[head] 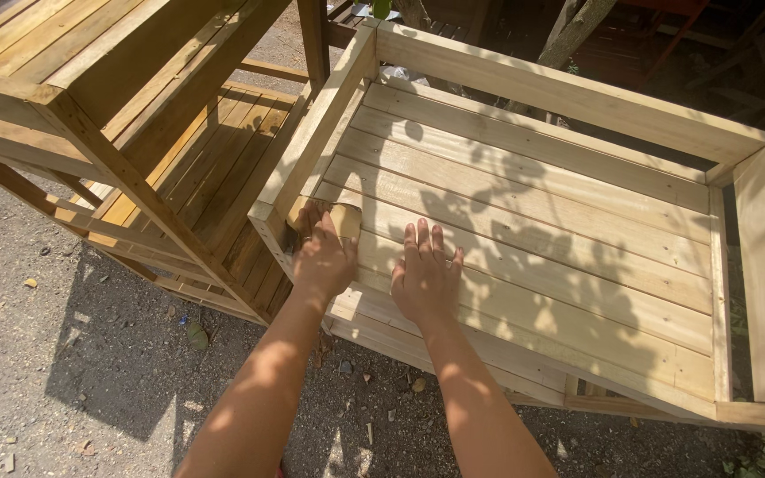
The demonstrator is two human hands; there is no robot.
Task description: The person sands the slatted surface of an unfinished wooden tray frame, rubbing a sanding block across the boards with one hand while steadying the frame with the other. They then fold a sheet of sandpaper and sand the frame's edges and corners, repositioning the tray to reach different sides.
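A pale wooden slatted frame [577, 97] lies in front of me, with raised rails around its planks. My left hand [322, 257] presses a small tan piece of sandpaper [345, 219] onto the slats in the near left corner, next to the side rail. My right hand [424, 276] lies flat on the slats just to the right of it, fingers spread, holding nothing.
A darker, stained wooden piece of furniture [126, 106] with slatted shelves stands at the left, close against the pale frame. Below is gravelly ground [73, 381] with small wood chips and leaves. Dark timber and branches lie at the back right.
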